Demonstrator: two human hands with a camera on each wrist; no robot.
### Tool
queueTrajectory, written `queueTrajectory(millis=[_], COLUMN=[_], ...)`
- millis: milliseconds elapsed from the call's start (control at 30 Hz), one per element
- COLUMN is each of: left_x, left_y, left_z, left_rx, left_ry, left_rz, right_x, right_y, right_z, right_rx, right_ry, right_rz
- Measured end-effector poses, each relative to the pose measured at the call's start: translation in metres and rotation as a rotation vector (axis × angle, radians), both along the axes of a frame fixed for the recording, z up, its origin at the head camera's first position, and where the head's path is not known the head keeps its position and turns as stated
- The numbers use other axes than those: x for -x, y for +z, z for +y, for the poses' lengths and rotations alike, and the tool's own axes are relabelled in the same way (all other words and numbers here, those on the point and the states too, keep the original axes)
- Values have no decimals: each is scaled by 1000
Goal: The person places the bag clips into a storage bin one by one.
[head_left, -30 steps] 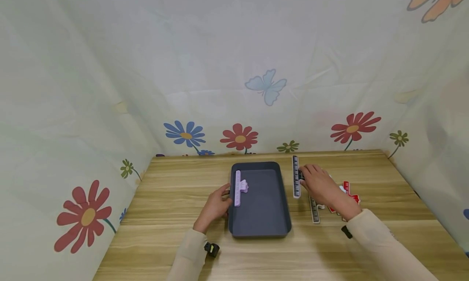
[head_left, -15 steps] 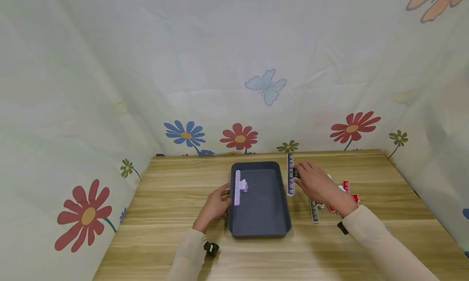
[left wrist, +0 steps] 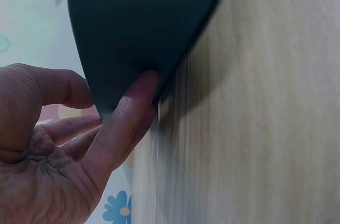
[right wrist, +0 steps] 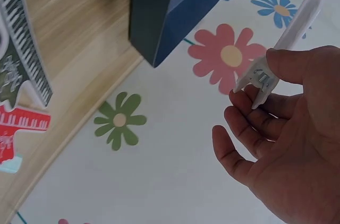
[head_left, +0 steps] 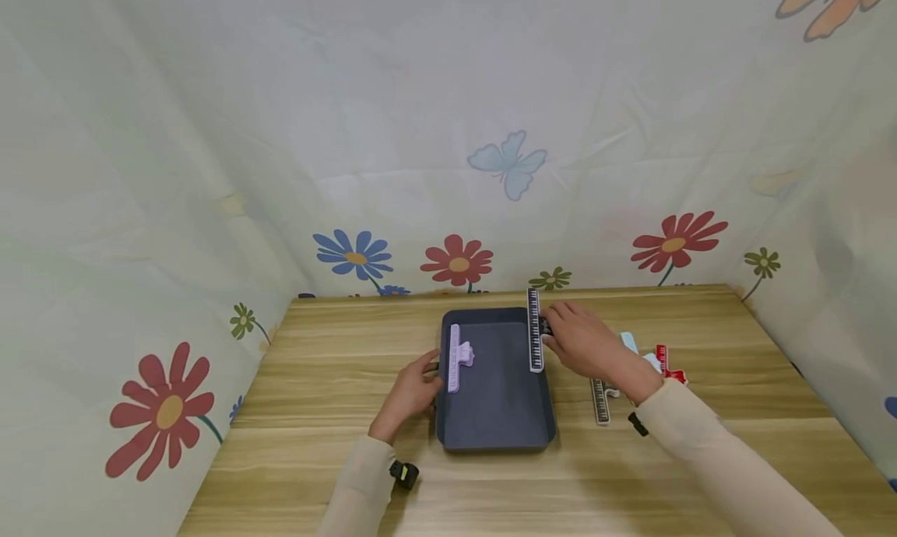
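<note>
In the head view my left hand (head_left: 408,393) holds the left side of a dark grey tray (head_left: 497,440). The left wrist view shows its digits bent about the tray's wall (left wrist: 143,17). A lilac clip (head_left: 455,358) with a piano-key print lies inside, along the tray's left. My right hand (head_left: 585,342) pinches the black handle of a piano-key clip (head_left: 535,331), held upright lengthwise over the tray's right rim. From the right wrist view, that clip's pale underside (right wrist: 300,22) shows between thumb and fingers.
Right of the tray lie more clips on the wooden table (head_left: 336,412): a black one (head_left: 600,401), a red one (head_left: 662,358) and a light blue one (head_left: 629,341), partly behind the right forearm. A flower-printed curtain (head_left: 392,171) stands behind and at both sides.
My right hand has carried the black clip leftward, from beside the tray to over its right rim. More of the light blue clip now shows. The left hand and tray have barely moved.
</note>
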State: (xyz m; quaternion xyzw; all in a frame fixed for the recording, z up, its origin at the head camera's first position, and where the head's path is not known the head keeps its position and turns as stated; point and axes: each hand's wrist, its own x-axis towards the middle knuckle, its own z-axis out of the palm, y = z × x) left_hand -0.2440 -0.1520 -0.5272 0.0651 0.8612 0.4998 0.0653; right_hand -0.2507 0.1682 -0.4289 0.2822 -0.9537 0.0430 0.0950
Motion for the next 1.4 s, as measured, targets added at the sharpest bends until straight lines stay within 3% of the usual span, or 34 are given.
queueTrajectory(millis=[300, 967, 1400], left_x=[0, -1, -1], left_y=[0, 0, 1], left_z=[0, 1, 0], left_rx=[19, 12, 23], left_ry=[-1, -4, 2], left_rz=[8, 11, 15], right_x=[2, 20, 35], right_y=[5, -14, -28], right_z=[-19, -64, -86], right_rx=[-24, -106, -165], right_ry=[13, 7, -36], right_rz=[10, -71, -211])
